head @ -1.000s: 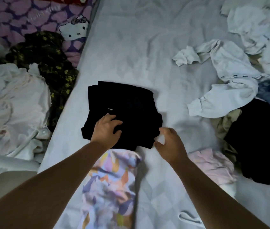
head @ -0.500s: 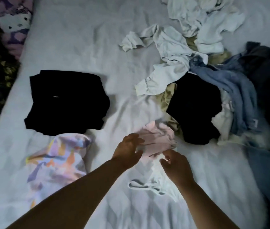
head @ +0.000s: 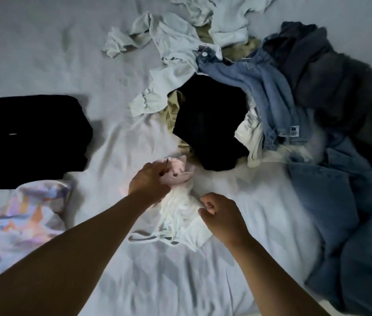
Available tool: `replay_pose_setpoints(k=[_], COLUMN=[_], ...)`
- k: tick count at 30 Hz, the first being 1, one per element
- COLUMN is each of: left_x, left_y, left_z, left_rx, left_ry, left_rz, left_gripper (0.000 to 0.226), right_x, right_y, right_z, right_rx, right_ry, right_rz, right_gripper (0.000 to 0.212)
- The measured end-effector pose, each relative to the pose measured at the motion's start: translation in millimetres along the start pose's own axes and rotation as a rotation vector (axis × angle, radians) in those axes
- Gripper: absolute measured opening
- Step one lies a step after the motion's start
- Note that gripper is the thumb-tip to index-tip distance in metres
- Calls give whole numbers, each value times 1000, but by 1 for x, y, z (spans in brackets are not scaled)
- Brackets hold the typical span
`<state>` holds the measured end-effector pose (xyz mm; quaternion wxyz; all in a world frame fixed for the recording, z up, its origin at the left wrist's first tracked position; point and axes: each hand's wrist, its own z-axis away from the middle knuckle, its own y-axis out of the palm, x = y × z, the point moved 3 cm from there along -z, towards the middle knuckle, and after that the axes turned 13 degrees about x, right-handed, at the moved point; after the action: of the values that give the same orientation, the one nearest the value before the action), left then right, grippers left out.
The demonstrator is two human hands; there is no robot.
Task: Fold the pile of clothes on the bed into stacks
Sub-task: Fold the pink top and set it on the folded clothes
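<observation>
A bedroom at home: a bed (head: 43, 53) with a rumpled pale sheet, strewn with loose clothes (head: 271, 87) and a folded black stack (head: 30, 140) near its left edge.

A pale-sheeted bed (head: 66, 53) carries a folded black garment (head: 30, 140) and loose clothes pile (head: 271, 99).

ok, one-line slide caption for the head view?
Left hand grips a crumpled pink garment above a white strappy top; folded black garment lies left.
</observation>
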<state>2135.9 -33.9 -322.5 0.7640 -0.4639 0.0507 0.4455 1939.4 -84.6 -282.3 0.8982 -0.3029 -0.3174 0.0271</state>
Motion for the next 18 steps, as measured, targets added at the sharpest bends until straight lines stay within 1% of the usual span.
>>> replay_pose_setpoints(k=[3,5,6,8,10,11,12,15,18], left_x=[-19,-34,-43,-62,-86,-98,-107,-134,-153], left_y=[-23,-37,-44,-55,-66,-71,-75,-87,-96], left_z=[28,49,58,75,94,102,109,131,149], left_rx=[-73,-117,-133,-148,-176,-201,-221,-286,-316], left_ry=[101,191,240,332,421,454,485,550,557], left_rz=[31,26,19,-11,-78,-110,-120,-125,-152], left_gripper=[30,25,25,30,46,54,55,44,33], right_x=[8,25,36,54,68,75,80,91,98], right_y=[-19,-37,-47,-64,-84,-95,-104,-130,-149], right_z=[6,14,19,26,36,40,45,62,76], right_rx=[-26,-79,-116,-194,-229,-215,-188,-128,-139], right_ry=[-36,-124,-182,-278,-313,-324,-331,-412,-485], right_rz=[-77,-203,-253,-345,-441,-483,-510,-463,-322], right_gripper=[43,60,66,71,64,55,46,30,21])
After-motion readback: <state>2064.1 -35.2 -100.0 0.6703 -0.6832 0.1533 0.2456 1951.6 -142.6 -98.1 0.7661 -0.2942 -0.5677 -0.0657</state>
